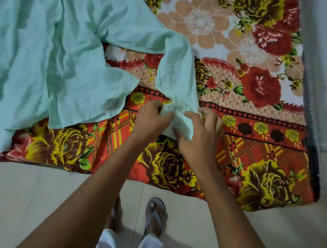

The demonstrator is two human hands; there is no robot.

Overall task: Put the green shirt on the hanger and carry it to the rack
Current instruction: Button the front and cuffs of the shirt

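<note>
The pale green shirt [47, 44] lies spread and rumpled over the left half of the bed. One sleeve [175, 71] runs out to the right and down toward the bed's near edge. My left hand [151, 118] pinches the bunched cuff of that sleeve. My right hand [199, 135] grips the cuff's end from the right, with its fingers curled into the cloth. No hanger and no rack are in view.
A floral bedsheet [256, 88] in red, yellow and peach covers the bed, whose near edge runs across the middle of the frame. Pale floor tiles [13, 199] lie below it. My feet in sandals [154, 216] stand close to the bed.
</note>
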